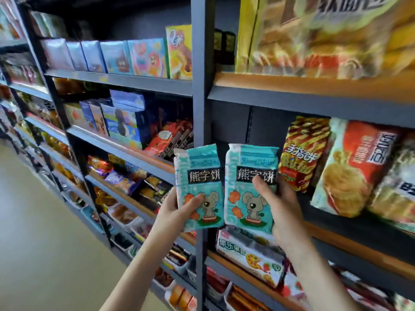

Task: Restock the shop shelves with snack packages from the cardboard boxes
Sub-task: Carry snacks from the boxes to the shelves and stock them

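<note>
In the head view, both arms reach forward to a tall grey rack [198, 97] full of snacks. The left hand [173, 209] holds one teal packet [197, 167] with a grey bear on it; the thumb lies across the front and the fingers are curled behind the left edge. The right hand [280, 205] holds a second teal packet [247, 158] of the same kind, with the thumb pressed on the front just below the black label and the fingers behind the packet. Both packets stand upright, side by side and almost touching, in the air in front of the rack. The left one covers part of the grey post; the right one is in front of a dark gap at the left end of the middle shelf [332, 225].

Just to the right of this gap, a yellow and red packet [303, 153] stands on that shelf, and next to it leans a bigger orange and white bag [354, 167]. On the shelf below, under the right hand, lies a white packet [249, 254] with green letters. On the left side of the post, coloured boxes [116, 57] stand in a row on an upper shelf. Top right, a big yellow bag [314, 34] is blurred. The pale floor [33, 221] is at the left.
</note>
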The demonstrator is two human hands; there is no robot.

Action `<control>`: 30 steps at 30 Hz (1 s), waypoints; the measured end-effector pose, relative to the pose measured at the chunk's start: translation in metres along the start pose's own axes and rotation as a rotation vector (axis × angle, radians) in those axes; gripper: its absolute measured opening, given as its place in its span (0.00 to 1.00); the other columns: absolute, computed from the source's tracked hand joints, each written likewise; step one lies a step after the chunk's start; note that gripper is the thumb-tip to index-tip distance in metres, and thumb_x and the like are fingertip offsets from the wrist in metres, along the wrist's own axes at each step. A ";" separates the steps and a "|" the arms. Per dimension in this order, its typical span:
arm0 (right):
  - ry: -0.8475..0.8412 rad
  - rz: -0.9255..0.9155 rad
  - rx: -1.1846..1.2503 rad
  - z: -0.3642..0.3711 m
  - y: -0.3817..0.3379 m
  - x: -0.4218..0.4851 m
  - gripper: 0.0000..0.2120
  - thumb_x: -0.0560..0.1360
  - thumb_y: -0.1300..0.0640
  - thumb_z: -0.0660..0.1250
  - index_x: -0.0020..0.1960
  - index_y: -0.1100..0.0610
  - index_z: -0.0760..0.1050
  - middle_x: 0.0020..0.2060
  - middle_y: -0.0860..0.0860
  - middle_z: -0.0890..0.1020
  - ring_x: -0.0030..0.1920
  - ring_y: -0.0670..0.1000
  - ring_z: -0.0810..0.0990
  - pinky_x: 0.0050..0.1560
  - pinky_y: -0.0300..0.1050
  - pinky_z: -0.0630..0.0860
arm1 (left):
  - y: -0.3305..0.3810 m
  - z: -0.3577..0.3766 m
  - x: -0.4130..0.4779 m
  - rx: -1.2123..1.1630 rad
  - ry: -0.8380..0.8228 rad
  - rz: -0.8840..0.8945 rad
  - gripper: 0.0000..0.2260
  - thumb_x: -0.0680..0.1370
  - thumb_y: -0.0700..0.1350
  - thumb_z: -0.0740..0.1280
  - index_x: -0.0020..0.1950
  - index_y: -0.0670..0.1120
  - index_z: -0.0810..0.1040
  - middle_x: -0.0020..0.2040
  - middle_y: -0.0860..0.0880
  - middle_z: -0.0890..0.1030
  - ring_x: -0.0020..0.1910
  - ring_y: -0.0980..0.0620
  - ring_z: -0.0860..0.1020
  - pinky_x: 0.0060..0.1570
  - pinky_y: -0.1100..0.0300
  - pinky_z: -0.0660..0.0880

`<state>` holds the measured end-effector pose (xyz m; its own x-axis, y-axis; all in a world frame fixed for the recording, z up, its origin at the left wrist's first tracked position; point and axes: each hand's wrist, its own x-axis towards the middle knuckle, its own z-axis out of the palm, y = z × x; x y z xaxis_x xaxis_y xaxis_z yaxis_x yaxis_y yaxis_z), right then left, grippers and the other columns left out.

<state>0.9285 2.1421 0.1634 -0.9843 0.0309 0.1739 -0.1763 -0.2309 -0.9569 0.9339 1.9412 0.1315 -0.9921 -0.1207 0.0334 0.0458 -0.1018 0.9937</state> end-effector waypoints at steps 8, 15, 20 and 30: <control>0.127 -0.106 -0.159 -0.040 -0.023 0.016 0.20 0.68 0.48 0.70 0.60 0.47 0.76 0.52 0.48 0.84 0.52 0.51 0.83 0.56 0.57 0.78 | 0.025 0.061 0.058 0.097 -0.156 -0.040 0.16 0.70 0.43 0.76 0.55 0.41 0.79 0.47 0.44 0.85 0.43 0.46 0.85 0.45 0.49 0.82; 0.225 -0.208 -0.287 -0.081 -0.024 0.030 0.19 0.66 0.46 0.71 0.57 0.45 0.75 0.50 0.44 0.84 0.50 0.46 0.84 0.49 0.49 0.80 | 0.019 0.123 0.142 -0.074 -0.174 -0.140 0.18 0.69 0.40 0.77 0.55 0.39 0.77 0.46 0.42 0.85 0.39 0.47 0.85 0.34 0.56 0.80; 0.291 -0.208 -0.303 -0.102 -0.009 0.035 0.21 0.65 0.46 0.70 0.57 0.45 0.75 0.51 0.46 0.84 0.51 0.47 0.83 0.52 0.54 0.80 | -0.003 0.157 0.203 -0.050 -0.225 -0.171 0.22 0.67 0.36 0.76 0.59 0.37 0.75 0.49 0.39 0.84 0.41 0.43 0.84 0.33 0.53 0.80; 0.300 -0.208 -0.337 -0.101 0.003 0.057 0.19 0.66 0.46 0.69 0.57 0.39 0.72 0.48 0.38 0.84 0.49 0.42 0.83 0.47 0.43 0.77 | -0.022 0.195 0.312 0.288 -0.522 -0.116 0.23 0.65 0.42 0.78 0.58 0.37 0.79 0.55 0.40 0.82 0.52 0.44 0.82 0.59 0.46 0.76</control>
<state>0.8707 2.2410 0.1470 -0.8788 0.3328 0.3421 -0.3144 0.1355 -0.9396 0.6003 2.0984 0.1411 -0.9182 0.3828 -0.1016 -0.0270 0.1952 0.9804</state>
